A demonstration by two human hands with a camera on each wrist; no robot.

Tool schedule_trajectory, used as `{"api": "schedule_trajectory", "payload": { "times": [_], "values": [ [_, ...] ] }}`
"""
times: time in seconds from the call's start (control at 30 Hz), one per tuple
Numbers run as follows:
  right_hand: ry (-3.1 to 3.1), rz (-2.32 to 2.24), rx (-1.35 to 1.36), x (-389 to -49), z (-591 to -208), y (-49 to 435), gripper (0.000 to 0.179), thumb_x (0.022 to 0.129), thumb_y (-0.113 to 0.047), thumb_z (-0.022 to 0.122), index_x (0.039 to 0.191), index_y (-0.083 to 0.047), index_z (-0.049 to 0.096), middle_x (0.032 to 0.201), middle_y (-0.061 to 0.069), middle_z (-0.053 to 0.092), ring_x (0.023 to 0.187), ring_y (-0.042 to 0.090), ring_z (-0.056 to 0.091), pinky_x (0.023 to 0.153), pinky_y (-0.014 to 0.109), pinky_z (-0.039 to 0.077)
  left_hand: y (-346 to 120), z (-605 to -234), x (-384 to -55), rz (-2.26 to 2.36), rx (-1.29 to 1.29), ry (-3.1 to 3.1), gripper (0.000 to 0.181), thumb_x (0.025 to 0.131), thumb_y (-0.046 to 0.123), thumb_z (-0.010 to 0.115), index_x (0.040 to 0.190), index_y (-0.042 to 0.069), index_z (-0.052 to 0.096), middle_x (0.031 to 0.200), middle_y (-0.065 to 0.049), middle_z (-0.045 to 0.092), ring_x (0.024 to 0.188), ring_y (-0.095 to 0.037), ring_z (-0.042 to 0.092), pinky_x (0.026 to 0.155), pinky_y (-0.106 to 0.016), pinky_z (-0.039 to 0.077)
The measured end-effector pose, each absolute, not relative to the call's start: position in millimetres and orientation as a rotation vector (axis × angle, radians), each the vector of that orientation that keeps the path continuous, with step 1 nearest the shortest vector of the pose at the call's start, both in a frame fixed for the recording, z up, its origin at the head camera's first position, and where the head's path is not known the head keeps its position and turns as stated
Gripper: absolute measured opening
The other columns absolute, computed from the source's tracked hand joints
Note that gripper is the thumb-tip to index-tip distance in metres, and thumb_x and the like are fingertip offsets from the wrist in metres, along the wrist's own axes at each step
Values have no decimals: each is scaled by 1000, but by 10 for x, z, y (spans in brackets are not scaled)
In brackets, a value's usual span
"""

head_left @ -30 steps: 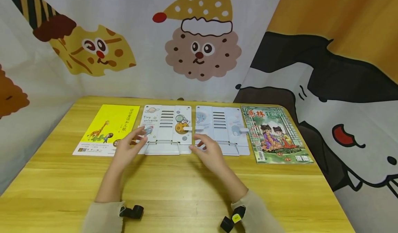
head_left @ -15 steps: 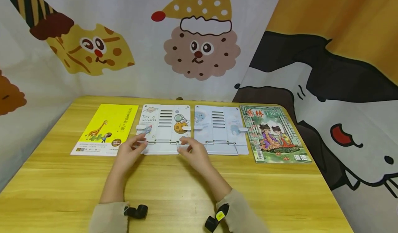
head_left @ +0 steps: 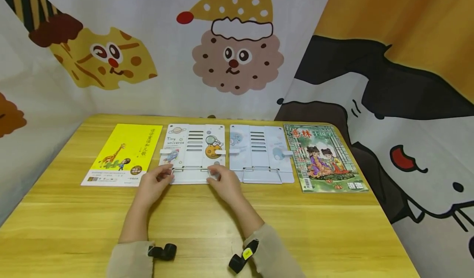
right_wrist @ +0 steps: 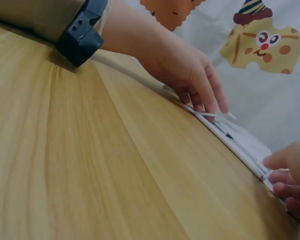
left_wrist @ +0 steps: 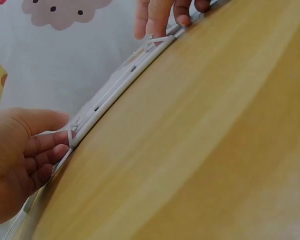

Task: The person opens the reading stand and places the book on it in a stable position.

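Observation:
A white book stand (head_left: pixel 194 158) printed "Tiny universe" lies flat on the table, a bent wire bracket across its lower part. At the bracket's left end is my left hand (head_left: pixel 153 185), thumb and index finger curled about the wire. My right hand (head_left: pixel 226 183) does likewise at the right end. The left wrist view shows my left thumb (left_wrist: pixel 47 120) over the stand's edge, the wire close to the fingertips. In the right wrist view my right hand (right_wrist: pixel 294 172) sits at the near corner, partly cut off by the frame.
A second, pale blue book stand (head_left: pixel 258 156) lies just to the right. Farther right is a green illustrated magazine (head_left: pixel 329 162). On the left lies a yellow book (head_left: pixel 127 150) with a giraffe. A patterned curtain (head_left: pixel 166 101) hangs behind the wooden table (head_left: pixel 192 228).
My right hand has moved left from between the two stands to the first stand's wire bracket. The left hand has lowered slightly to the bracket's left end. The stands stay flat.

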State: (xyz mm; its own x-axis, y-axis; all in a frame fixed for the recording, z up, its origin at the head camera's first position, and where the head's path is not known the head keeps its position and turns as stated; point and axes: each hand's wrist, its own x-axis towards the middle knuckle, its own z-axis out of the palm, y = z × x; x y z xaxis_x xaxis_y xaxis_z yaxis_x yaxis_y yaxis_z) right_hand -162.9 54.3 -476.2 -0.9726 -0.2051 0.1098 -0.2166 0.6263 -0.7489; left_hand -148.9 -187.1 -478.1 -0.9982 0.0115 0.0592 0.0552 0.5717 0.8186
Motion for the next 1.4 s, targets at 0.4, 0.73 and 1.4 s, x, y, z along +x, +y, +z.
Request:
{"api": "schedule_trajectory", "payload": {
  "times": [0.4, 0.73, 1.4],
  "values": [
    [-2832, 1200, 360, -1679, -4798, 486, 35, 79, -8, 75, 113, -16, 71, 90, -7, 65, 70, 6, 53, 65, 24, 44, -1858, -4811, -1529, -1324, -157, -2764, 34, 86, -9, 63, 120, -6, 63, 99, -16, 62, 86, -27, 54, 77, -41, 46],
    [-2808, 1256, 359, -1701, -4821, 495, 44, 77, -4, 75, 120, -14, 68, 87, -8, 65, 64, 6, 49, 62, 24, 42, -1856, -4823, -1537, -1344, -194, -2717, 37, 84, -12, 62, 121, -8, 62, 93, -16, 61, 83, -26, 53, 74, -36, 47],
    [-2779, 1402, 395, -1689, -4834, 510, 42, 78, 1, 72, 112, -21, 64, 85, -13, 60, 61, 6, 48, 57, 26, 40, -1882, -4848, -1521, -1565, -249, -2629, 33, 84, -17, 58, 115, -6, 58, 88, -17, 56, 84, -26, 49, 75, -24, 40]
  ]
}}
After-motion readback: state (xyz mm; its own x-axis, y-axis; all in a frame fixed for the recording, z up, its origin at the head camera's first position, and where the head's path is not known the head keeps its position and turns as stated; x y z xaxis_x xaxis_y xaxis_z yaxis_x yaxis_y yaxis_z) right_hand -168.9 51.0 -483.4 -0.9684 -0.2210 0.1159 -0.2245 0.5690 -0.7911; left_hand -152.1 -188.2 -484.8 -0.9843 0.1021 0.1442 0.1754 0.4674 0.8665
